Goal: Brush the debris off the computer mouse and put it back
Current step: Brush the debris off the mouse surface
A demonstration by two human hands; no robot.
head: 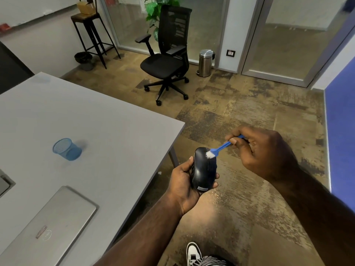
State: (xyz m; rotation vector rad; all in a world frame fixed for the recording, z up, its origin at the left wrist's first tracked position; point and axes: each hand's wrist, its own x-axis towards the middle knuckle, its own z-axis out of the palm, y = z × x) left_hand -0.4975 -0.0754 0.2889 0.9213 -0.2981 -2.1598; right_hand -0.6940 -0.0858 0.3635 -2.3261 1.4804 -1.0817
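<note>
1. The left hand (183, 186) gripped the dark computer mouse (204, 169), fingers and thumb curled round its sides, holding it off the table's right edge, above the carpet.
2. The right hand (263, 150) pinched the handle of a small blue brush (222, 146) between thumb and fingertips; its white bristles touched the far end of the mouse's top.
3. To the left stood a grey table (115, 127) carrying a blue mesh cup (66, 149) and, nearer, a closed silver laptop (50, 225).
4. Farther off stood a black office chair (167, 60), with a steel pedal bin (205, 63) to its right.
</note>
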